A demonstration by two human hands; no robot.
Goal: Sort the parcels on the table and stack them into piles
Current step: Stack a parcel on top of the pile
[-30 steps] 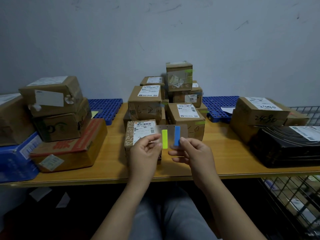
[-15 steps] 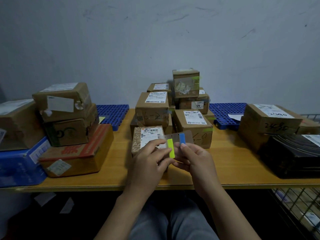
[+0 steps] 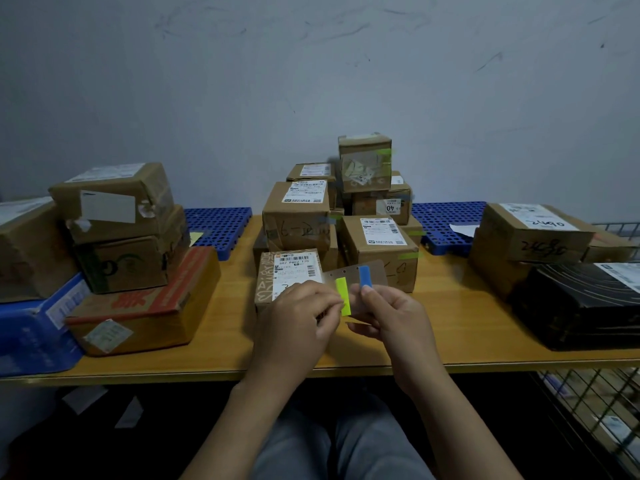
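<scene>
Head view: pinching the yellow-green tab (image 3: pixel 343 294) with the left hand (image 3: pixel 298 320), fingers curled; gripping the clear card (image 3: pixel 379 271) with the right hand (image 3: pixel 391 317), thumb pressed at the blue tab (image 3: pixel 365 276). Beyond, on the wooden table (image 3: pixel 450 323), parcels (image 3: pixel 298 216) stacked in left, middle and right groups, untouched.

Front small box (image 3: pixel 265 285): white label (image 3: pixel 294 271) w/ barcode, top line "507 P802 170"; rest too small to read.
Rear box (image 3: pixel 367 209): sticker (image 3: pixel 393 206) "40".
Centre box (image 3: pixel 296 233): handwritten "6-", remainder unclear.
Right box (image 3: pixel 502 244): marker digits starting "24" on top label and on side.
Flat carton (image 3: pixel 145 317): red characters, illegible.
</scene>
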